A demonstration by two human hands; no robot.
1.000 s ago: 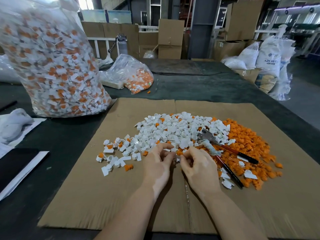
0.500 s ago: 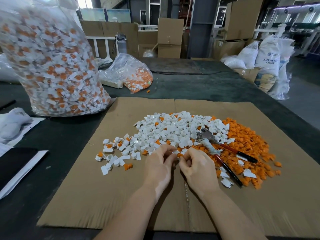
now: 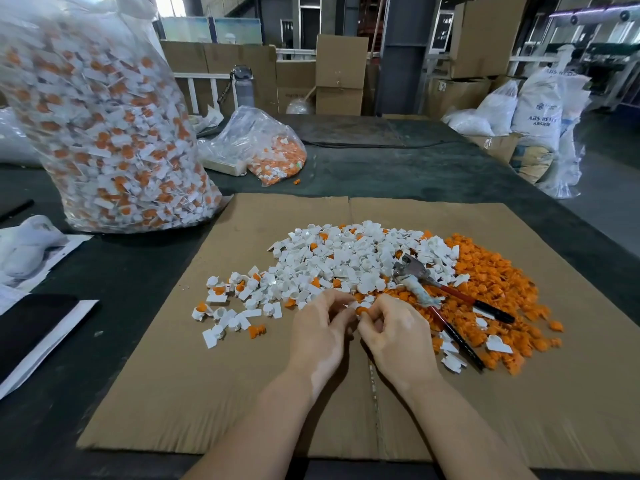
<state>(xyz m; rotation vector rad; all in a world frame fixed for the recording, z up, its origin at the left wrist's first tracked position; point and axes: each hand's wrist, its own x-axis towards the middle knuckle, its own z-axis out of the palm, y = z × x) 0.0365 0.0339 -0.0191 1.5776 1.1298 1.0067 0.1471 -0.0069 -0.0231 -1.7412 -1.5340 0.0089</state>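
Now L hand (image 3: pixel 320 336) & R hand (image 3: pixel 398 336) are pinching one orange-white part (image 3: pixel 362 310) w/ curled fingers, at near edge of white pile (image 3: pixel 346 261); prob. worth gripping close in, pulling straight.

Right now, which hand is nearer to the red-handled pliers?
Right. The right hand lies just left of the pliers; the left hand is farther left, both pinching one small part.
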